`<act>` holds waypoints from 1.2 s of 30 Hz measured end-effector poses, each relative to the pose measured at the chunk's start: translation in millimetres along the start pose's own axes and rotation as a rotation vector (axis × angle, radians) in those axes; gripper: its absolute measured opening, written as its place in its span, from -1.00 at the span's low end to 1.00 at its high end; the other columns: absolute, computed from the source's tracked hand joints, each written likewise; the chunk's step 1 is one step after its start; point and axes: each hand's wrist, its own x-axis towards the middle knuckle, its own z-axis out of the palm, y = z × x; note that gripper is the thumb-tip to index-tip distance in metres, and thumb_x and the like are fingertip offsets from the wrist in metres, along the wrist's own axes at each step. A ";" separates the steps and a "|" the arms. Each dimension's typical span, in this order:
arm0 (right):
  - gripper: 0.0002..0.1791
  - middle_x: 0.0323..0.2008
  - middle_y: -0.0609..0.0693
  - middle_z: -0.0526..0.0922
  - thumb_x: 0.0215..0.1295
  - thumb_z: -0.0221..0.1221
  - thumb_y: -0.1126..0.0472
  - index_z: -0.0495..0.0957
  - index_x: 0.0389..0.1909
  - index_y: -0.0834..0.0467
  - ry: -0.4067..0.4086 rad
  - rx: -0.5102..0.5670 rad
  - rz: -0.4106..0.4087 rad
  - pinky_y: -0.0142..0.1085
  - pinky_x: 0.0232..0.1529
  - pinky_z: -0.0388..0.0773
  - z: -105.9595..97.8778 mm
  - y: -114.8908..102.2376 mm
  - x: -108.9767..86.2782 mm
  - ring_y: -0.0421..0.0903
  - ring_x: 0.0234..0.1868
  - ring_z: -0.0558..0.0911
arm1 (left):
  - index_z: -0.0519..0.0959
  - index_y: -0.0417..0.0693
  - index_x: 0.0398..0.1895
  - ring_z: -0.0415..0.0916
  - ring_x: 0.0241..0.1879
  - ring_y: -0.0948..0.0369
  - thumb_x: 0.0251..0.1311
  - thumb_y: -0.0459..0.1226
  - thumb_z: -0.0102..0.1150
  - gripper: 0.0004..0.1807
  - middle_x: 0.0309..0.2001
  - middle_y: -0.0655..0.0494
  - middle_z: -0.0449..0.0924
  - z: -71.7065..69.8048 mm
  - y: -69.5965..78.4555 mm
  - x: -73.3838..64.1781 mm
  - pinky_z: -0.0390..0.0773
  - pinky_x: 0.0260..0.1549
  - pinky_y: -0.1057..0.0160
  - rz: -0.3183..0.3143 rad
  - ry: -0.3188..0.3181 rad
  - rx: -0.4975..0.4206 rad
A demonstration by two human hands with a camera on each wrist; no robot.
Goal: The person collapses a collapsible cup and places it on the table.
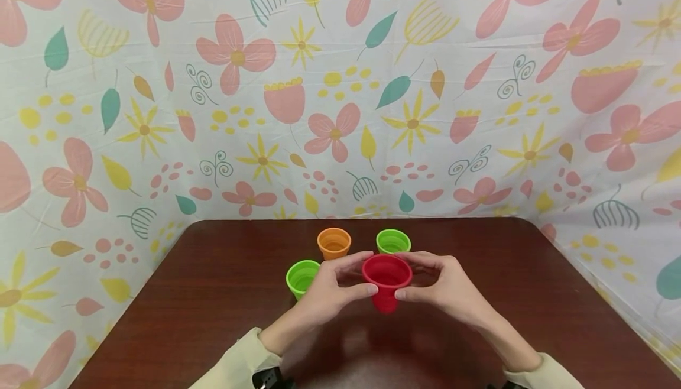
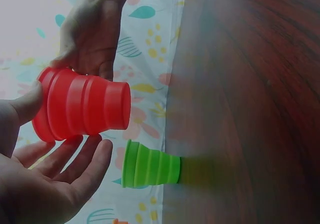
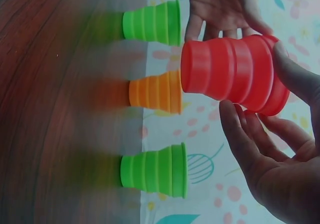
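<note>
Both hands hold a red ribbed cup (image 1: 386, 282) upright, lifted off the dark wooden table (image 1: 213, 306). My left hand (image 1: 346, 282) pinches its rim from the left, thumb on the near edge and fingers on the far edge. My right hand (image 1: 433, 282) pinches the rim from the right in the same way. In the left wrist view the red cup (image 2: 82, 108) sits between my left hand (image 2: 50, 179) and my right hand (image 2: 95, 38). In the right wrist view the red cup (image 3: 230, 73) rests against my right hand (image 3: 270, 154), with my left hand (image 3: 225, 8) beyond it.
Three more ribbed cups stand upright on the table behind the red one: a green cup (image 1: 302, 276) at the left, an orange cup (image 1: 334, 242) and a second green cup (image 1: 393, 241). A floral cloth (image 1: 340, 111) surrounds the table.
</note>
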 end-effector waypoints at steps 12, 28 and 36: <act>-0.36 0.02 0.15 0.78 0.19 0.55 0.25 0.61 0.30 0.27 -0.025 0.144 0.054 -0.15 -0.05 0.77 8.8 -6.2 3.6 0.16 -0.04 0.79 | 0.56 0.02 0.44 0.60 0.09 0.08 0.36 -0.18 0.41 -0.41 0.09 0.07 0.74 -6.9 5.4 -6.7 0.65 0.06 0.10 -0.035 0.029 0.007; -0.41 0.00 0.23 0.77 0.24 0.50 0.25 0.62 0.26 0.37 0.016 0.213 0.105 -0.20 -0.03 0.76 16.1 -9.8 5.3 0.13 -0.05 0.79 | 0.56 -0.02 0.44 0.62 0.04 0.03 0.37 -0.17 0.38 -0.42 0.17 0.03 0.71 -13.2 6.8 -12.2 0.70 -0.03 0.15 -0.028 0.022 0.006; -0.46 -0.07 0.20 0.79 0.30 0.46 0.18 0.65 0.23 0.35 0.035 0.227 0.168 -0.06 -0.04 0.77 16.5 -12.2 4.3 0.13 -0.15 0.78 | 0.57 0.03 0.43 0.65 0.13 0.05 0.34 -0.21 0.41 -0.42 0.21 0.08 0.69 -14.8 6.1 -12.8 0.73 0.03 0.16 -0.004 0.010 -0.016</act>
